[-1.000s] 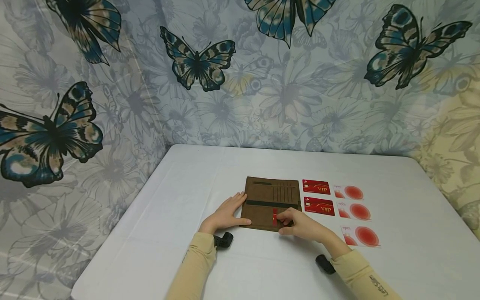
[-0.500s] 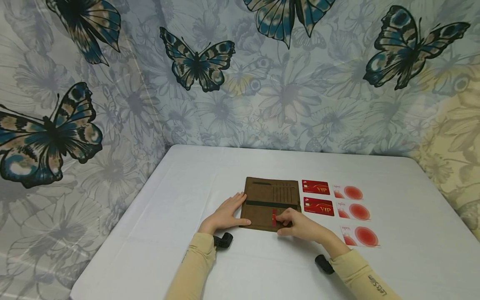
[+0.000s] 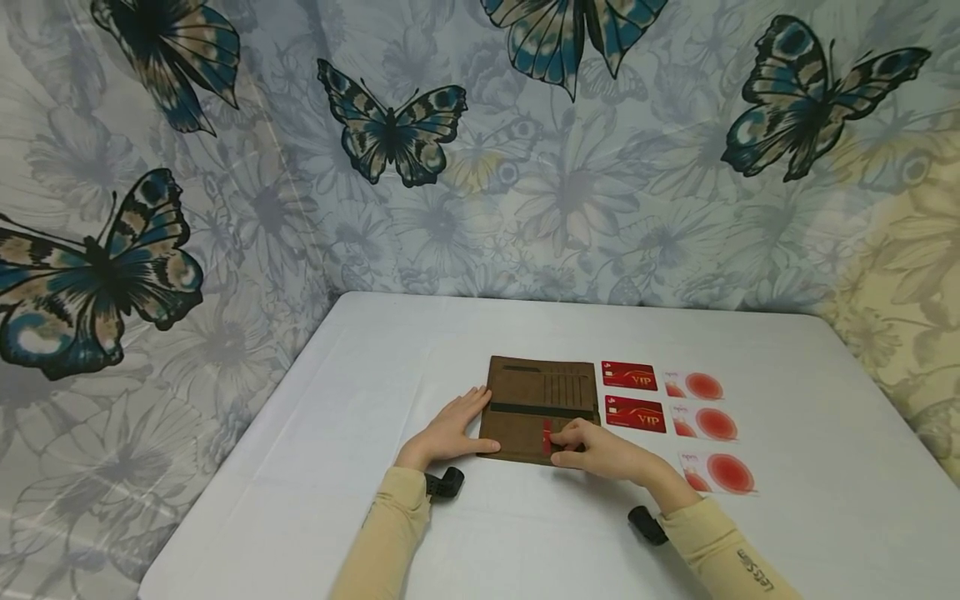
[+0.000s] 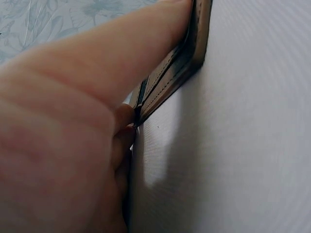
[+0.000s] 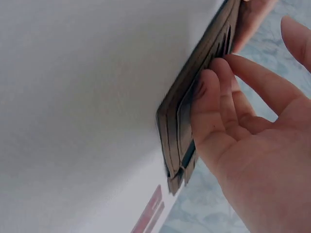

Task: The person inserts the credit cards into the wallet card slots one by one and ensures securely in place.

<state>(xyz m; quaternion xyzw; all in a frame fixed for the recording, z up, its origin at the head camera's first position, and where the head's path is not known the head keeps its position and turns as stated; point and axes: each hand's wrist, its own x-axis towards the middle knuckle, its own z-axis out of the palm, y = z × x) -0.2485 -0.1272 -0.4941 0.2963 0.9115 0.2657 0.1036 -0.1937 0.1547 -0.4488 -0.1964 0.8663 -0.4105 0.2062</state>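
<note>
A brown bifold wallet (image 3: 538, 387) lies spread open on the white table, card slots in both halves. The narrow red edge of a card (image 3: 547, 435) shows in its near half; the rest of that card is out of sight. With straight fingers, my left hand (image 3: 444, 429) rests along the wallet's left edge, thumb on the near left corner. My right hand (image 3: 600, 450) has its fingertips on the near half beside the red edge. In the right wrist view its bent fingers (image 5: 206, 99) press against the slots, and the thumb (image 5: 297, 41) stands apart from them.
Right of the wallet lie two red VIP cards (image 3: 635, 414) in a column. Beyond them is a column of pale cards with red circles (image 3: 730, 473). Butterfly-printed cloth (image 3: 390, 133) hangs behind the white table (image 3: 375, 342).
Both hands stay at the same places on the wallet. My right fingertips shift only very slightly; the whole head view has tilted a little.
</note>
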